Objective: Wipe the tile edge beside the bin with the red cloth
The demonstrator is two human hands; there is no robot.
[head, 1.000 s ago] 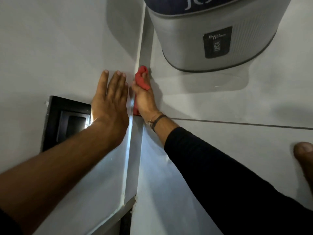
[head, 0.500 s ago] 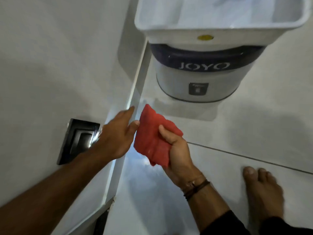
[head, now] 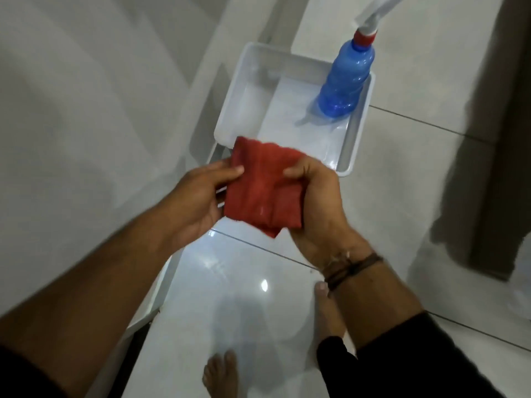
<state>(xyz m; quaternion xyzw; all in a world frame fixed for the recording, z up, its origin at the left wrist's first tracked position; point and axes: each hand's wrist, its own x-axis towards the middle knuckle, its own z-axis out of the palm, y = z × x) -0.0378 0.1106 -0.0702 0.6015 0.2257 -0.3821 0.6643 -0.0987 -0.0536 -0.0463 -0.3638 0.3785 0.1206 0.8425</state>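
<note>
I hold the folded red cloth [head: 263, 186] in the air with both hands, above the floor and in front of the bin. My left hand [head: 201, 193] pinches its left edge. On its right side, my right hand [head: 316, 202] grips it with the thumb on top. The white bin [head: 355, 145] stands against the wall, seen from above, its top forming a shallow tray. The tile edge [head: 201, 90] runs along the foot of the wall to the left of the bin, apart from the cloth.
A blue spray bottle [head: 344, 81] with a red collar stands in the tray's far right corner. The grey wall [head: 86, 110] fills the left. My bare feet [head: 221, 374] stand on the glossy floor tiles [head: 230, 282]. A dark shape [head: 500, 139] rises at the right.
The cloth left the tile edge and came up in front of me. My left hand came off the wall and took hold of it. The view rose above the bin.
</note>
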